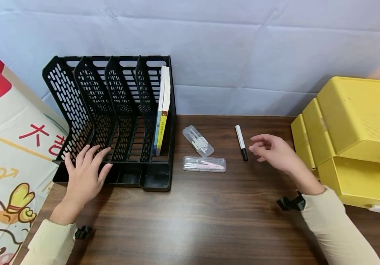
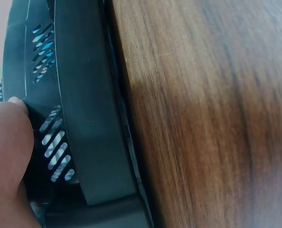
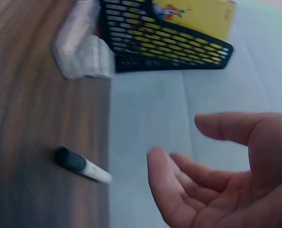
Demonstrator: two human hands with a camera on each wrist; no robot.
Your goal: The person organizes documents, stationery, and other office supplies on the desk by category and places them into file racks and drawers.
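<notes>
In the head view my left hand [image 1: 84,176] rests with spread fingers at the front left of a black desk file rack [image 1: 157,178]. The left wrist view shows my thumb [image 2: 8,147] against the rack's black plastic. My right hand [image 1: 274,152] is above the table just right of a whiteboard marker [image 1: 240,140], white with a black cap. Its fingers are loosely bent, with a gap between thumb and fingers and nothing held, as the right wrist view shows. Left of the marker lie two clear plastic cases, an upper one [image 1: 198,141] and a lower one [image 1: 204,164] holding a pink item.
Two thin books [image 1: 162,114] stand in the rack's rightmost slot. A yellow drawer unit [image 1: 359,121], its lower drawer pulled out, stands at the right beside my right forearm. A pale cloth [image 1: 229,55] hangs behind the brown wooden table [image 1: 183,221]. A printed sheet [image 1: 7,147] is at the left.
</notes>
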